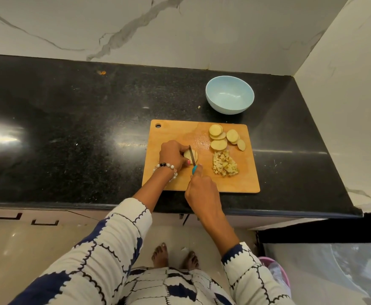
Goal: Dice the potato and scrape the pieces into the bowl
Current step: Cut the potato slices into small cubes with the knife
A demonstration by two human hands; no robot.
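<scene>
The right hand point(200, 190) grips the blue-handled knife point(193, 160), left fingers point(181, 154) pinning pale, probably slippery round potato slices point(191, 155).

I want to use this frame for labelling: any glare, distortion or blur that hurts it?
Head view: bright glare streaks the black countertop at left; wide-angle lens bows the counter edge; the cutting board, diced potato pieces and knife stay readable, slightly soft.

Left hand point(173, 155) steadies potato slices point(191, 155) while right hand point(202, 190) knifes point(192, 158) them
</scene>
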